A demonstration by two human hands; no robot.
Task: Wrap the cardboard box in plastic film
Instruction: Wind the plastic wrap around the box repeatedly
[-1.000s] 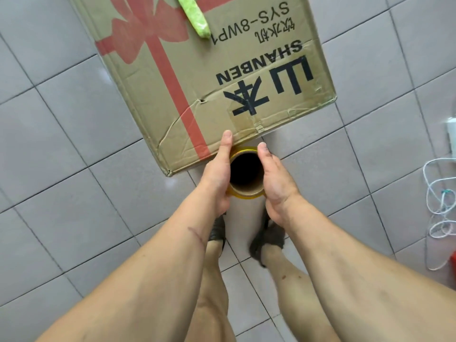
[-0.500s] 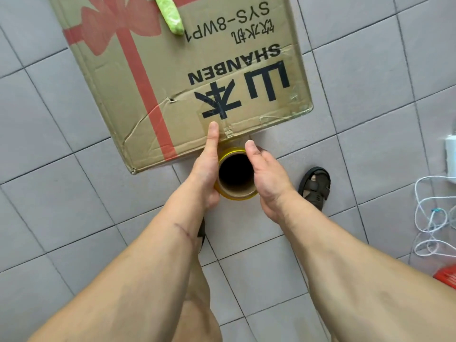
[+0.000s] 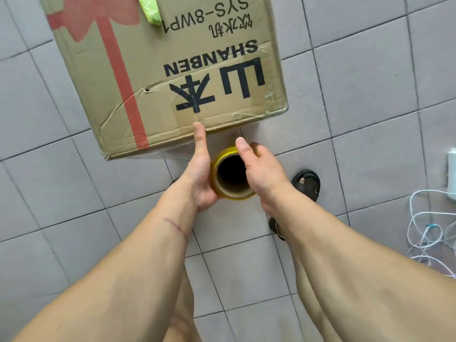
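Note:
A big brown cardboard box with a red ribbon print and black lettering stands on the tiled floor at the top. Just below its near edge I hold a roll of plastic film upright, seen end-on as a yellowish ring with a dark cardboard core. My left hand presses the roll's left side, thumb stretched up to the box edge. My right hand cups the right side. Thin clear film seems to run from the roll to the box's near face.
A green object lies on the box top. My sandalled foot stands right of the roll. White cables and a white object lie at the right edge. Grey floor tiles surround the box.
Both hands and the roll have shifted rightward along the box's near edge. My right foot has stepped out to the right, and the view has moved with it.

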